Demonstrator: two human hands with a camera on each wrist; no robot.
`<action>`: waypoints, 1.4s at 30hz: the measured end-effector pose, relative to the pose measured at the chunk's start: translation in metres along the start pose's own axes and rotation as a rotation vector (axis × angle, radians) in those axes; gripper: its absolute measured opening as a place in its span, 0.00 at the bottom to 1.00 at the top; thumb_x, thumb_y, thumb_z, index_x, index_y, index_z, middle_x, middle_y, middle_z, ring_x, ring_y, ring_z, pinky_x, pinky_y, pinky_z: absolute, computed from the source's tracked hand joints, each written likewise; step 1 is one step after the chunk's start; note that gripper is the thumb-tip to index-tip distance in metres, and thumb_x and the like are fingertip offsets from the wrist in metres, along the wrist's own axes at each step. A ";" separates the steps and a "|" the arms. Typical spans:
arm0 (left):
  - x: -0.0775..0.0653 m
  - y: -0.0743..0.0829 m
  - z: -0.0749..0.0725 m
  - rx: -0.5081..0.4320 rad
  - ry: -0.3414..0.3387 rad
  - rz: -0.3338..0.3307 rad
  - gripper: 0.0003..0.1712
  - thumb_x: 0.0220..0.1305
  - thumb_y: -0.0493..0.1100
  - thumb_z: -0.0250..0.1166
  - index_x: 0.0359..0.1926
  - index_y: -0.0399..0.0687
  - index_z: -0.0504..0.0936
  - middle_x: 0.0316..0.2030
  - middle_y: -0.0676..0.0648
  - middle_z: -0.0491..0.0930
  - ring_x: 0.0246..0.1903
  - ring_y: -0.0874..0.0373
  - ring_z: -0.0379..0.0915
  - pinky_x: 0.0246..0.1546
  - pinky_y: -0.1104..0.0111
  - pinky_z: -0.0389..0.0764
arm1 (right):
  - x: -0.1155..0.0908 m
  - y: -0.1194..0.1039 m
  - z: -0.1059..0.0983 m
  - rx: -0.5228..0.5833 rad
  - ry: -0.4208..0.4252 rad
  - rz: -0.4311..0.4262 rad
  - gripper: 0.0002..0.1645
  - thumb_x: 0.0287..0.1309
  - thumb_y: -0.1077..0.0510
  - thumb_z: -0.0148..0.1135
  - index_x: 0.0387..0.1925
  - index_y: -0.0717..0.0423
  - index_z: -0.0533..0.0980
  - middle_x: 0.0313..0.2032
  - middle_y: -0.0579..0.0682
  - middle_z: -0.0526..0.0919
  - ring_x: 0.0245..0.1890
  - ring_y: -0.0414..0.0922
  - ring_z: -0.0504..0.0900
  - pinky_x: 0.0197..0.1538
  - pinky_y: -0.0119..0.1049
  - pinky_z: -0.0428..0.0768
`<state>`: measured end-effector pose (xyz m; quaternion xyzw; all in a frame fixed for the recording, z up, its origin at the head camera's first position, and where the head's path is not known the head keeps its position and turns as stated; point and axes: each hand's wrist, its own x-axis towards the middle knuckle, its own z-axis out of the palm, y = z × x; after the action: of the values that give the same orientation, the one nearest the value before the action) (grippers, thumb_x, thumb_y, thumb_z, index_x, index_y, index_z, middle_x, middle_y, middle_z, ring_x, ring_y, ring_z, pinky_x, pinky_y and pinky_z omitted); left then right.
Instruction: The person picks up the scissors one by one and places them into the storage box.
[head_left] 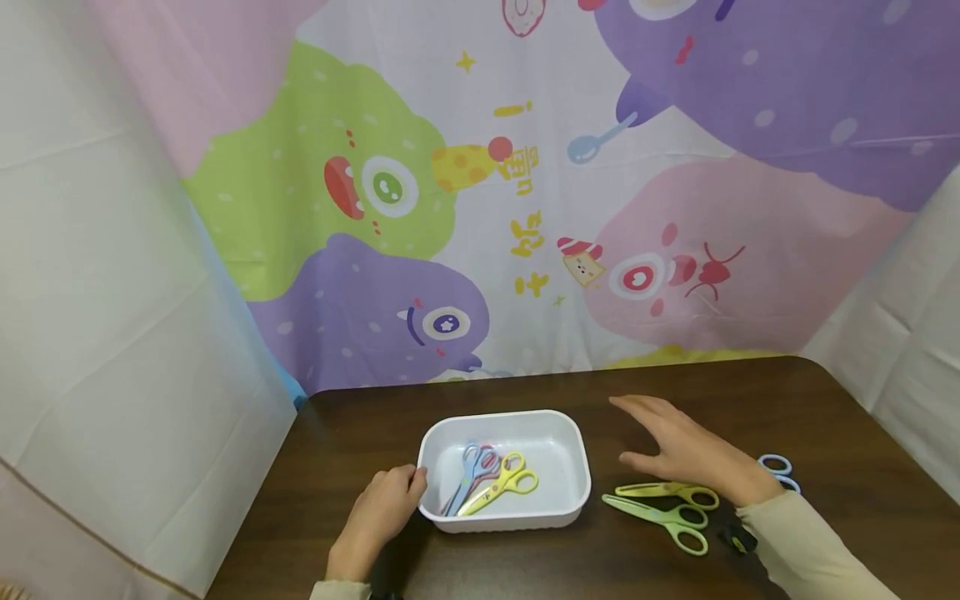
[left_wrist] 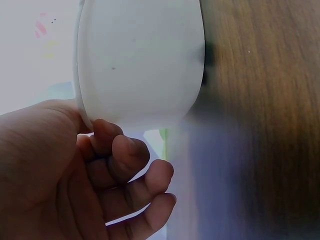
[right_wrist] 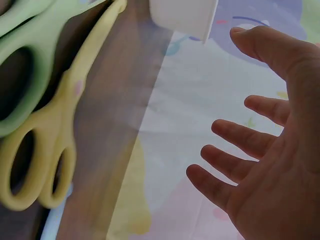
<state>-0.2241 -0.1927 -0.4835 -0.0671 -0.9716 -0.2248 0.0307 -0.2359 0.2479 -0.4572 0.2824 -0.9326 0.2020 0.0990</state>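
Observation:
A white plastic basin [head_left: 551,518] stands on the dark wooden table. My left hand [head_left: 380,510] pinches its left rim between thumb and fingers; the left wrist view shows the thumb over the lip of the basin [left_wrist: 142,60]. Inside lie yellow scissors [head_left: 501,485], blue scissors [head_left: 469,475] and a reddish pair mostly hidden under them. Above the table to the right, my right hand [head_left: 678,446] is held with fingers spread and nothing in it. Below that hand lie another pair of yellow scissors [right_wrist: 65,107] and green scissors [head_left: 663,515].
Blue scissor handles [head_left: 776,467] show beyond the right wrist, the rest hidden behind the arm. A small black object [head_left: 738,538] sits at the right sleeve. Behind the table [head_left: 517,575] hangs a cartoon-printed cloth [head_left: 525,333], with white cloth [head_left: 135,250] at the left side.

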 end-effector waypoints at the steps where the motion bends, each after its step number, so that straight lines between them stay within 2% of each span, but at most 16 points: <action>1: 0.000 0.000 0.000 -0.001 0.002 0.000 0.17 0.75 0.48 0.57 0.27 0.51 0.79 0.30 0.45 0.84 0.29 0.52 0.78 0.28 0.53 0.75 | -0.003 0.002 -0.001 0.003 -0.006 0.011 0.47 0.59 0.47 0.74 0.73 0.58 0.65 0.68 0.63 0.72 0.67 0.64 0.71 0.63 0.63 0.73; 11: 0.001 0.000 0.001 -0.007 0.013 0.012 0.18 0.74 0.48 0.57 0.24 0.52 0.76 0.27 0.46 0.82 0.27 0.53 0.76 0.26 0.55 0.73 | -0.026 0.014 -0.006 0.025 -0.051 0.081 0.46 0.59 0.46 0.74 0.73 0.59 0.66 0.67 0.66 0.72 0.66 0.68 0.71 0.60 0.67 0.73; 28: 0.001 -0.001 0.002 -0.002 0.009 0.010 0.18 0.75 0.48 0.57 0.25 0.51 0.77 0.28 0.46 0.83 0.27 0.52 0.77 0.26 0.55 0.73 | -0.063 0.025 -0.001 0.026 -0.074 0.083 0.45 0.58 0.43 0.74 0.69 0.62 0.69 0.62 0.68 0.76 0.59 0.70 0.76 0.53 0.67 0.77; 34: 0.001 -0.001 0.002 0.002 0.008 0.010 0.17 0.75 0.48 0.57 0.27 0.51 0.79 0.29 0.46 0.84 0.29 0.51 0.79 0.28 0.53 0.74 | -0.069 0.024 0.004 0.040 -0.092 0.095 0.45 0.57 0.44 0.75 0.68 0.62 0.70 0.59 0.66 0.78 0.57 0.67 0.78 0.50 0.64 0.79; 42: 0.001 -0.003 0.002 0.000 0.004 0.006 0.16 0.75 0.48 0.57 0.27 0.51 0.80 0.30 0.46 0.84 0.30 0.51 0.79 0.29 0.53 0.74 | -0.077 0.022 0.010 0.018 -0.107 0.079 0.45 0.53 0.43 0.77 0.67 0.61 0.72 0.55 0.58 0.80 0.53 0.60 0.80 0.49 0.60 0.79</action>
<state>-0.2254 -0.1938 -0.4867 -0.0697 -0.9713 -0.2250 0.0332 -0.1859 0.2974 -0.4960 0.2565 -0.9451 0.1989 0.0385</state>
